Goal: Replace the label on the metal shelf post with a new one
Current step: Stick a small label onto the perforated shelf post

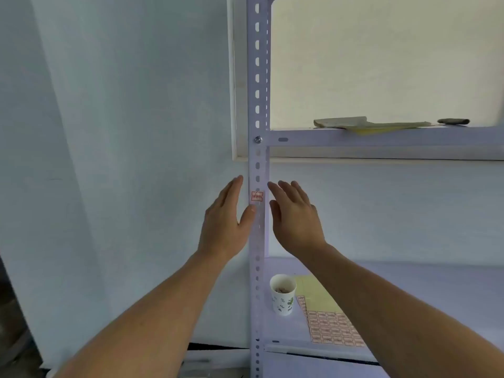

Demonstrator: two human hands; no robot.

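Red label (256, 196) on metal post (257, 105) between left hand (227, 216) and right hand (294, 218), both flat, empty

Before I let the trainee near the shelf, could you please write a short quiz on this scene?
1. Where does the paper cup stand? A. upper shelf B. lower shelf, left of the label sheet C. floor
2. True or false: the right hand holds the label sheet.
3. Fill in: the label on the shelf post sits between the left hand and the ___ hand.
Key: 1 B; 2 false; 3 right.
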